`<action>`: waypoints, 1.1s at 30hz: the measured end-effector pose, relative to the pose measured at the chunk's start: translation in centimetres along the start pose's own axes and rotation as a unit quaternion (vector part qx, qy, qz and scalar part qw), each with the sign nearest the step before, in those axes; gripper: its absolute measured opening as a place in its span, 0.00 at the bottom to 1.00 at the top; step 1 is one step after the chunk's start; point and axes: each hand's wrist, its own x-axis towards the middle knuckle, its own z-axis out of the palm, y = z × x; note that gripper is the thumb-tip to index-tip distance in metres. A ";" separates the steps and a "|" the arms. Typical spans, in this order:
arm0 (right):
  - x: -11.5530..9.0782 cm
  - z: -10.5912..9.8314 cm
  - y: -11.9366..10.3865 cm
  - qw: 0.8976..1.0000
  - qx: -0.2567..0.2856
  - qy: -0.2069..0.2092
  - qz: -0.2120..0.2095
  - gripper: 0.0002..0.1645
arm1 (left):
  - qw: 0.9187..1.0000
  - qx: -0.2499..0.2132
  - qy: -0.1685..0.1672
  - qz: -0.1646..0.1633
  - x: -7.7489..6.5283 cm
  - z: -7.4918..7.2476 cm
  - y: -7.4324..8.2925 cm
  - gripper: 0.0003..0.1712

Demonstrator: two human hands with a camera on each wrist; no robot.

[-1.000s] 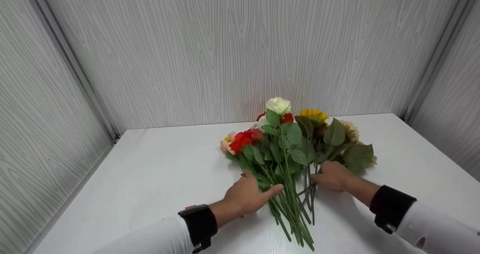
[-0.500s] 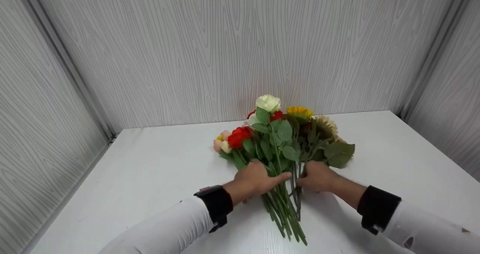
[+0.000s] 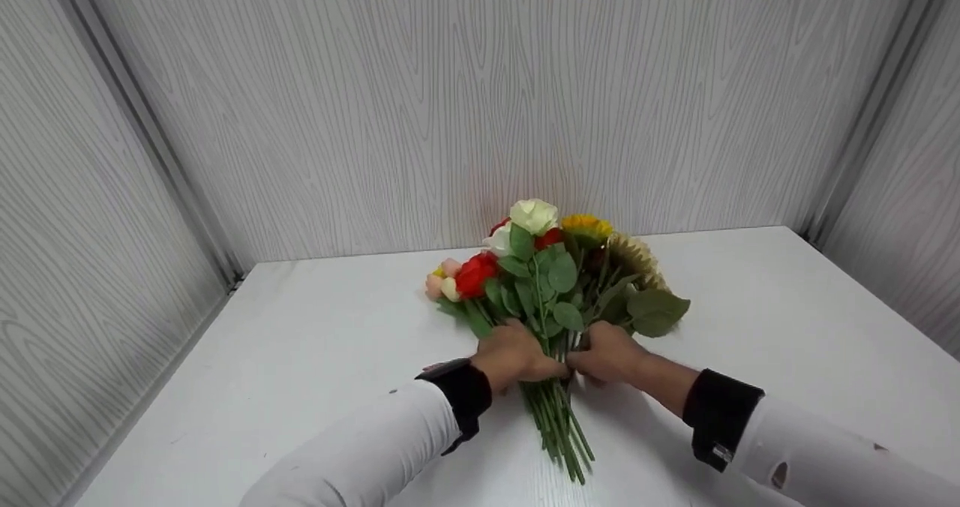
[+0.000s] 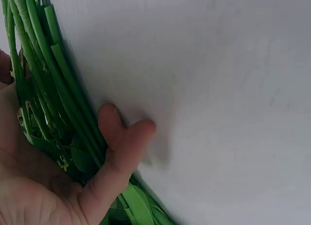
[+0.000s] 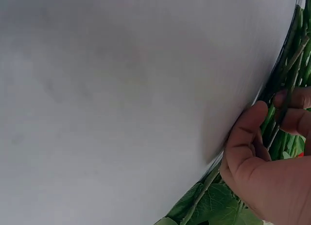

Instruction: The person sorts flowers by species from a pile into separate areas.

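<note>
Several long-stemmed flowers lie gathered into one bunch on the white table, green stems [image 3: 559, 424] toward the person. A white rose [image 3: 533, 216] tops the bunch, with red flowers [image 3: 477, 274] and pale pink blooms [image 3: 441, 286] at left. On the right are a yellow sunflower [image 3: 587, 226], a beige flower [image 3: 636, 258] and broad leaves [image 3: 658, 312]. My left hand [image 3: 517, 353] grips the stems from the left, thumb across them; the left wrist view shows fingers [image 4: 127, 137] bent around the stems' side. My right hand [image 3: 609, 351] grips the darker stems from the right, fingertips partly hidden.
The white tabletop [image 3: 337, 327] extends on both sides of the bunch. A grey wood-grain panel [image 3: 480, 102] rises behind the flower heads, and side panels [image 3: 97, 214] enclose the table left and right. Black bands [image 3: 722, 409] wrap both wrists.
The right hand has moved left, bringing the sunflower, beige flower and their stems against the rest. The left hand has moved right and inward around the green stems. The stem ends are closer together.
</note>
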 end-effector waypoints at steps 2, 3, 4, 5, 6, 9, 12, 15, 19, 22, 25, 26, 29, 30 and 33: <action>0.0 0.0 0.0 0.999 0.030 -0.002 0.016 0.18 | 1.000 0.003 -0.001 -0.003 -0.1 0.1 0.1 0.65; 0.0 0.0 -0.1 0.999 0.045 -0.003 0.023 0.17 | 1.000 0.008 -0.004 -0.004 -0.2 0.1 0.2 0.67; -0.2 0.1 -0.4 0.998 0.058 -0.006 0.033 0.17 | 1.000 0.013 -0.009 -0.006 -0.4 0.1 0.0 0.68; -0.3 0.1 -0.6 0.997 0.071 -0.008 0.042 0.16 | 1.000 0.016 -0.013 -0.007 -0.7 0.0 -0.1 0.69; -0.2 0.2 -0.6 0.996 0.080 -0.008 0.045 0.15 | 1.000 0.023 -0.012 -0.008 -0.7 0.2 0.0 0.70; 0.0 0.1 -0.5 0.994 0.097 -0.015 0.049 0.15 | 0.999 0.041 -0.009 -0.003 -0.5 0.5 0.1 0.68; 0.4 -0.1 -0.4 0.992 0.117 -0.014 0.051 0.14 | 0.999 0.044 0.002 0.008 0.1 0.6 0.2 0.64; 0.7 -0.2 -0.2 0.987 0.149 -0.014 0.053 0.14 | 0.999 0.043 0.007 0.013 0.7 0.6 0.2 0.61; 0.8 -0.6 0.1 0.978 0.203 -0.013 0.054 0.14 | 0.998 0.054 0.010 0.013 1.3 0.7 0.0 0.55; 0.8 -1.4 0.5 0.971 0.232 -0.009 0.058 0.13 | 0.998 0.055 0.014 0.020 1.6 0.8 -0.1 0.50; 0.7 -2.4 0.7 0.969 0.241 -0.014 0.055 0.15 | 0.998 0.055 0.014 0.032 1.8 0.9 -0.1 0.47; 0.7 -2.8 0.8 0.968 0.244 -0.016 0.054 0.15 | 0.998 0.059 0.013 0.037 1.9 0.8 -0.1 0.46; 0.6 -3.9 0.8 0.966 0.252 -0.025 0.049 0.17 | 0.997 0.066 0.008 0.046 2.0 0.7 -0.3 0.46; 0.6 -4.3 0.8 0.966 0.252 -0.025 0.047 0.18 | 0.997 0.067 0.006 0.046 2.1 0.6 -0.4 0.46; 0.4 -5.3 0.9 0.968 0.248 -0.024 0.044 0.18 | 0.997 0.066 0.007 0.046 2.2 0.3 -1.3 0.46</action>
